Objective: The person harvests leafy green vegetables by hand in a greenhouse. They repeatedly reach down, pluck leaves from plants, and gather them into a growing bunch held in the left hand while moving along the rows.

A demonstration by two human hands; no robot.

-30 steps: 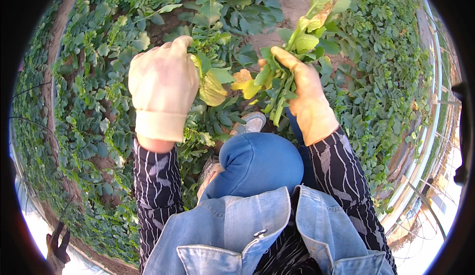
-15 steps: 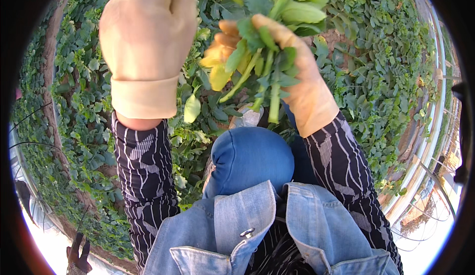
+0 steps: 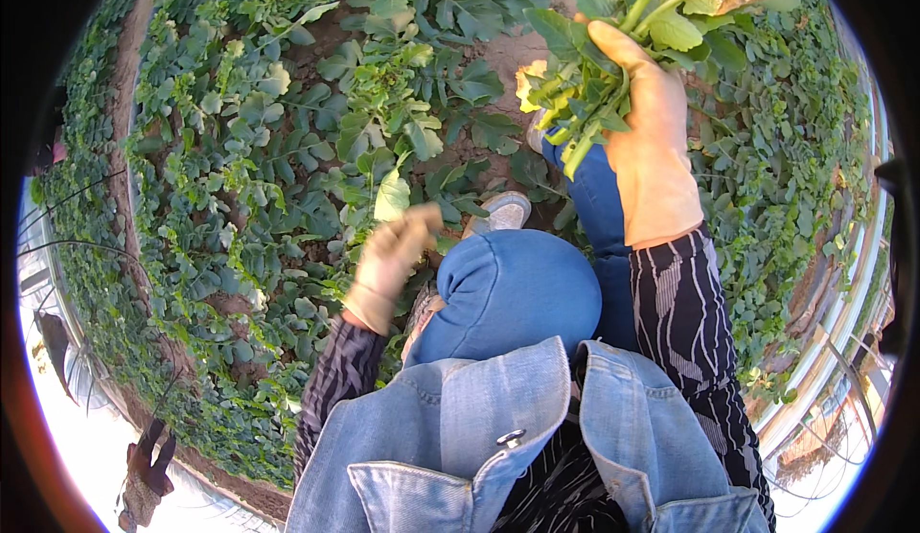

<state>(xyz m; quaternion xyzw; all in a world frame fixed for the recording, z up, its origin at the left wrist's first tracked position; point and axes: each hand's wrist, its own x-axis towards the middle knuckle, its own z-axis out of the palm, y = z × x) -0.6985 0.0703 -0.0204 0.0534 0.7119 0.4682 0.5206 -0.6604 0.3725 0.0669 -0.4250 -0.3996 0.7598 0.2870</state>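
My right hand (image 3: 652,140), in a pale tan glove, is closed around a bunch of leafy green stems (image 3: 599,116). Cut stem ends point down toward me, while broad leaves fan out above the thumb. A yellowed leaf and a browned, dry leaf edge show in the bunch. My left hand (image 3: 388,260), gloved alike, is low beside my left knee, just below a pale green leaf (image 3: 391,196). Motion smears its fingers, so whether they hold anything is unclear.
Rows of low leafy plants (image 3: 259,150) cover the ground on both sides, with bare soil (image 3: 508,54) between them. My bent knee (image 3: 522,289) in blue and a shoe (image 3: 503,212) are close in front. A pale rail (image 3: 824,322) curves along the right edge.
My left hand has dropped from the upper left down beside my knee. My right hand, still holding the bunch, has moved to the right.
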